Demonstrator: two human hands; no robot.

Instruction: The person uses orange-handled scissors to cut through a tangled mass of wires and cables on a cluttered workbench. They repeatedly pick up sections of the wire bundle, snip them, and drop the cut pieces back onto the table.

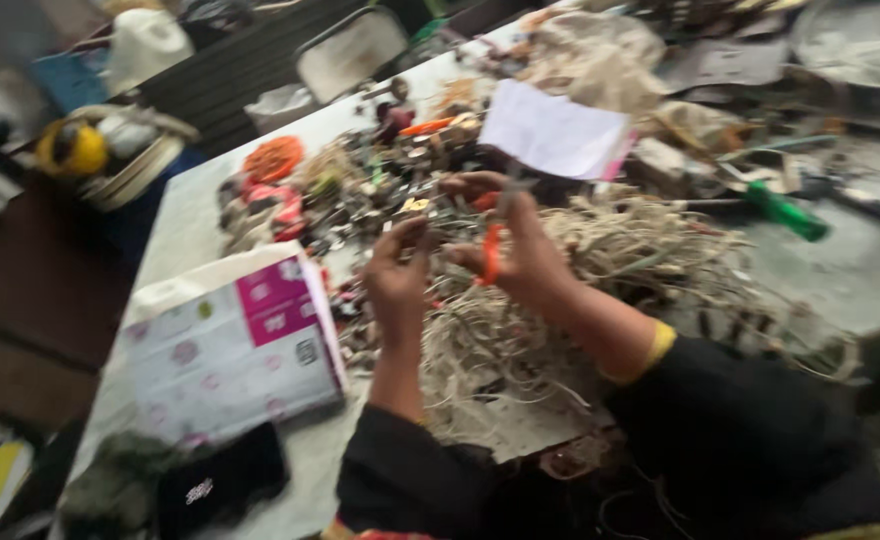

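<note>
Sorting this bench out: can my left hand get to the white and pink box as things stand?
Probably yes: the left hand is just beside the white and pink box, with nothing between them.

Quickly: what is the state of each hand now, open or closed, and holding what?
Left hand: fingers pinched on something small; too blurred to name.
Right hand: closed on an orange-handled tool, above the pile of pale wires.
</note>
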